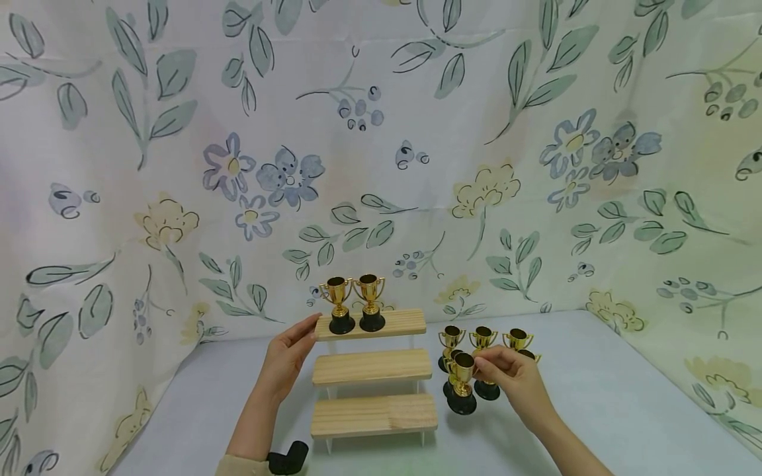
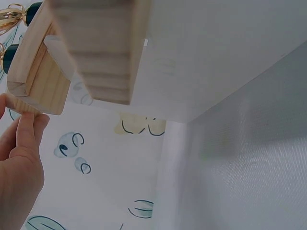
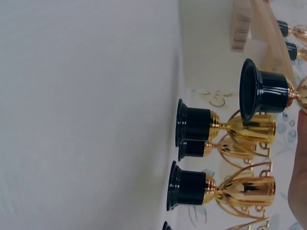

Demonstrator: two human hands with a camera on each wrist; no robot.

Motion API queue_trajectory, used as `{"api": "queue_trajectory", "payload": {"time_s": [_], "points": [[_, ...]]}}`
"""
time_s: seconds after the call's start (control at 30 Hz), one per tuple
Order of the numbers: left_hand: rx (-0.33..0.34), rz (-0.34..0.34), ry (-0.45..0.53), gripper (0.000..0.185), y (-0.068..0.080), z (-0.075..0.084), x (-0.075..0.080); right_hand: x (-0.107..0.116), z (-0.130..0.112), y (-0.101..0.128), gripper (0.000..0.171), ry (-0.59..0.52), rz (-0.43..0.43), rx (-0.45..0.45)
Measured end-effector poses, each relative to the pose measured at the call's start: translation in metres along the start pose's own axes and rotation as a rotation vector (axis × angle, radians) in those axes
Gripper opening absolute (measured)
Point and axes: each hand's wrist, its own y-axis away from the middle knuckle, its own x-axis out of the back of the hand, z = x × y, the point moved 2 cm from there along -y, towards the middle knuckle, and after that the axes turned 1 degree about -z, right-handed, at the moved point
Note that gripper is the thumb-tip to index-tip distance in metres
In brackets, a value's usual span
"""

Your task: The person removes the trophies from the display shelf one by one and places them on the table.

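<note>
A three-step wooden shelf [image 1: 372, 367] stands on the pale table [image 1: 595, 396]. Two small gold trophies on black bases [image 1: 337, 304] [image 1: 370, 303] stand on its top step. My left hand [image 1: 309, 328] holds the left end of that top step, thumb above and fingers below; the left wrist view shows the fingers [image 2: 26, 127] under the plank's corner [image 2: 33, 76]. My right hand [image 1: 479, 362] pinches the cup of another gold trophy [image 1: 462, 387] just right of the shelf. In the right wrist view its black base [image 3: 266, 93] is lifted off the table.
Several more gold trophies [image 1: 483, 338] stand in a cluster on the table behind my right hand, and they also show in the right wrist view [image 3: 194, 125]. Floral cloth [image 1: 381, 132] walls in the back and both sides. The shelf's two lower steps are bare.
</note>
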Motion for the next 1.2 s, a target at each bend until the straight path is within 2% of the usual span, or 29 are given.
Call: {"api": "queue_trajectory", "payload": {"time_s": [0.33, 0.67, 1.2], "points": [[0.011, 0.003, -0.007, 0.05, 0.0, 0.001, -0.001, 0.001, 0.005, 0.0, 0.023, -0.034, -0.061, -0.017], [0.01, 0.007, 0.003, 0.05, 0.0, 0.001, -0.001, 0.004, 0.012, 0.0, 0.025, 0.008, -0.128, -0.066], [0.011, 0.004, -0.012, 0.051, -0.001, -0.001, -0.001, 0.01, 0.025, 0.001, 0.026, -0.055, -0.228, -0.128]]}}
